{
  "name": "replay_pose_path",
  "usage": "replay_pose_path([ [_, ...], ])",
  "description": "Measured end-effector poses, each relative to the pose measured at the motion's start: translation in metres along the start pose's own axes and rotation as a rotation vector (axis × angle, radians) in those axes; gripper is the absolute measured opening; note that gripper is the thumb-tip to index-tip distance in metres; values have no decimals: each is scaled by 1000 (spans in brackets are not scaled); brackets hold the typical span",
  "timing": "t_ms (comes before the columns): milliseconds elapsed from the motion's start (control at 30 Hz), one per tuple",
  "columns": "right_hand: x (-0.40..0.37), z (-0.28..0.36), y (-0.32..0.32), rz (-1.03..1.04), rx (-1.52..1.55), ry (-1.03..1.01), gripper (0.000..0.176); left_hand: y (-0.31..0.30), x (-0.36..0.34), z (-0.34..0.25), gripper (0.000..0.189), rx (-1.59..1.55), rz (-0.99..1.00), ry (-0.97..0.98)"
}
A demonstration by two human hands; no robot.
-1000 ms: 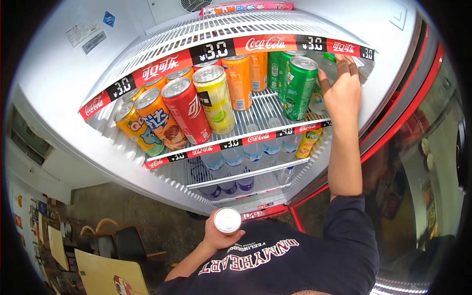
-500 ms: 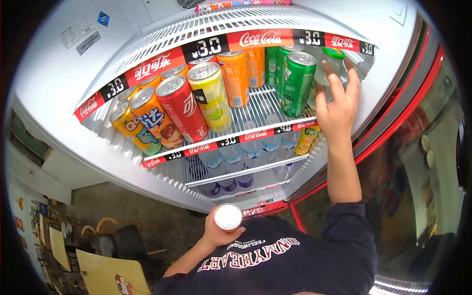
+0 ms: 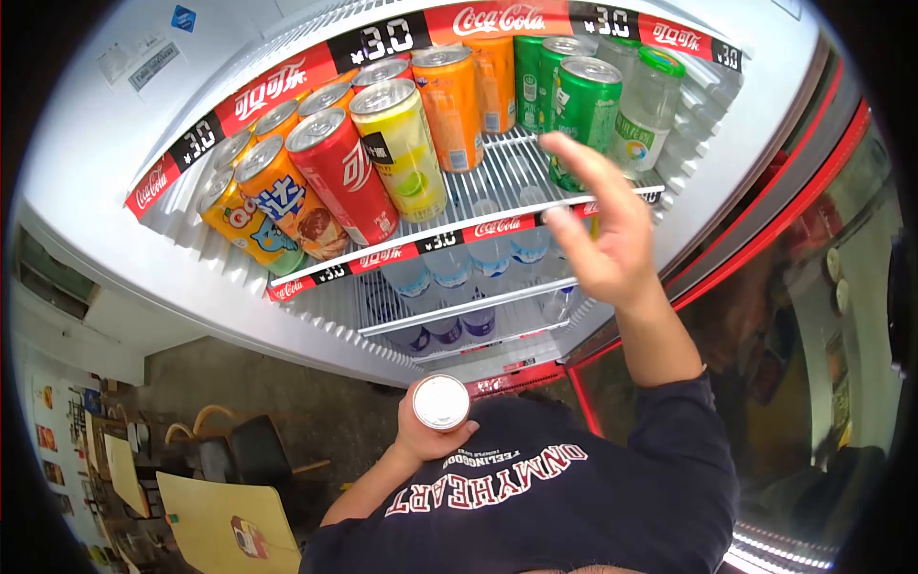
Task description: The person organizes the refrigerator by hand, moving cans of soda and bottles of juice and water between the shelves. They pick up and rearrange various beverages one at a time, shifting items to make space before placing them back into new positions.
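My left hand (image 3: 421, 435) is wrapped around a round container with a white top (image 3: 442, 402), held low near my chest; its side is mostly hidden. My right hand (image 3: 617, 244) is open in front of the shelf edge, thumb and fingers apart, nothing between them. Behind its fingertips stands a green can (image 3: 585, 105). A clear bottle with a green cap (image 3: 645, 115) stands just right of it on the same shelf. To the left are a yellow-green can (image 3: 402, 148), a red can (image 3: 339, 177) and several orange cans (image 3: 449, 110).
The fridge shelf has a red price strip (image 3: 459, 234) along its front. Bottles (image 3: 449, 273) stand on the shelf below. The fridge's glass door (image 3: 746, 354) is open on the right. A chair (image 3: 253, 450) and wooden table (image 3: 229, 521) are at the lower left.
My right hand has moved away from the green-capped bottle, left and down toward me. The bottle stays on the shelf. My left hand still holds the white-topped container.
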State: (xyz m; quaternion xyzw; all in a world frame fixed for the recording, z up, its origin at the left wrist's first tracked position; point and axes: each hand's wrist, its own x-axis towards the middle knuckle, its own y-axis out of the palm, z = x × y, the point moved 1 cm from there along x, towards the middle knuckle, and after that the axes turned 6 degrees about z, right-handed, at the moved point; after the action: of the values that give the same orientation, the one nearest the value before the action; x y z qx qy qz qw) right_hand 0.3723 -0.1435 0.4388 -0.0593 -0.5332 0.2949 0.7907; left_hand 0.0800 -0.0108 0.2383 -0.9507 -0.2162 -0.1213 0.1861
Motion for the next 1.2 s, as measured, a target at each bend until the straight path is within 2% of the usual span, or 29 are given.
replay_pose_path([
  [33, 2, 5, 9, 96, 130, 80, 57, 0, 0, -2, 76, 16, 7, 10],
  [133, 12, -21, 28, 217, 442, 347, 77, 3, -4, -3, 75, -66, 13, -44],
  [233, 35, -31, 24, 222, 534, 452, 82, 4, -7, -3, 75, -143, 0, -101],
  [267, 39, -30, 22, 237, 519, 460, 85, 4, -9, -2, 75, -173, -10, -126],
  [367, 43, -32, 24, 204, 502, 486, 75, -1, -11, -2, 75, -31, 13, -42],
  [467, 46, -43, 32, 220, 584, 521, 79, 5, -17, 1, 75, -217, -43, -133],
  [633, 63, -21, 43, 125, 747, 542, 85, 2, -15, -2, 76, -107, 12, -57],
  [733, 70, -35, 48, 126, 730, 574, 86, 3, -15, -3, 75, -119, 17, -41],
  [933, 71, -46, 51, -20, 669, 669, 85, 3, -17, -9, 74, -184, 4, -56],
  [1200, 67, -47, 42, -78, 635, 678, 87, 0, -21, -10, 71, -197, -10, -58],
])
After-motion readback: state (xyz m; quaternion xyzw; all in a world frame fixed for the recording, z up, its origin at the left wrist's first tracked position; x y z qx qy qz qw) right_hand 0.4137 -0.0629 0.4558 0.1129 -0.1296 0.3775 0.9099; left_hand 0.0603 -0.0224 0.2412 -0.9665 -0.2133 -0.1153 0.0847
